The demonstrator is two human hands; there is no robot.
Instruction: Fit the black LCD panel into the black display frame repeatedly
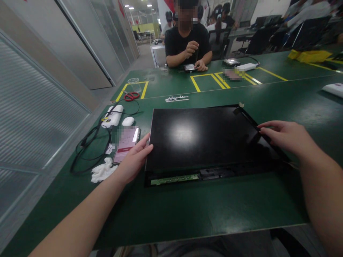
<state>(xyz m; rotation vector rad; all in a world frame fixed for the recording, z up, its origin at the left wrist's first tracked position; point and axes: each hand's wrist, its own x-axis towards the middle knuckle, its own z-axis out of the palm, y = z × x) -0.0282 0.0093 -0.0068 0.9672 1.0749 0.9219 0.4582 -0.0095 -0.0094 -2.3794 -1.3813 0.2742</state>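
screen panel [203,137] is being steadied flat mid tabletop [187,210] | left hand [134,160] is being pressed open against its left edge | right hand [284,137] is being laid open on its right edge, nothing gripped, likely to stop sliding

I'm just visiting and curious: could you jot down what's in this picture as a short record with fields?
Surface: green table
Main thing: black screen panel, lying flat, with a green circuit strip bared along its near edge
Hands: left hand has its fingers against the panel's left edge; right hand has its fingertips on the right edge
Left of panel: phone, white cloth, black cable, red scissors
Across the table: person in a black shirt handling a small device
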